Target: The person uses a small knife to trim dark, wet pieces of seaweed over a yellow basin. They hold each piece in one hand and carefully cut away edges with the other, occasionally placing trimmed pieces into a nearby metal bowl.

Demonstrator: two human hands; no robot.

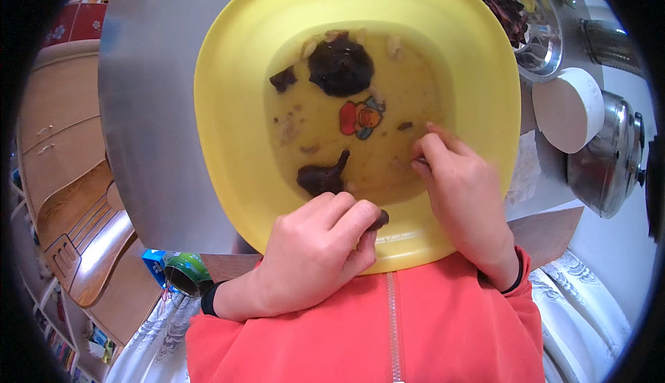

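Observation:
A yellow plastic basin (228,97) holding shallow, cloudy water stands before me. In it lie a round, dark mushroom cap (341,67), a small dark piece (283,78), pale bits, and a dark mushroom with a stem (323,175) near the close side. My left hand (322,248) is closed over the basin's near rim, with a dark mushroom piece (381,220) showing at its fingers. At the basin's right side, my right hand (457,180) has curled fingers at the water; something small and dark shows by the thumb, but whether it is gripped is unclear.
The basin rests on a grey metal surface (156,123). At the upper right is a metal bowl (550,56) with dark reddish pieces. A white round block (568,110) and a lidded steel pot (602,159) stand to the right. A wooden chair (85,232) is at left.

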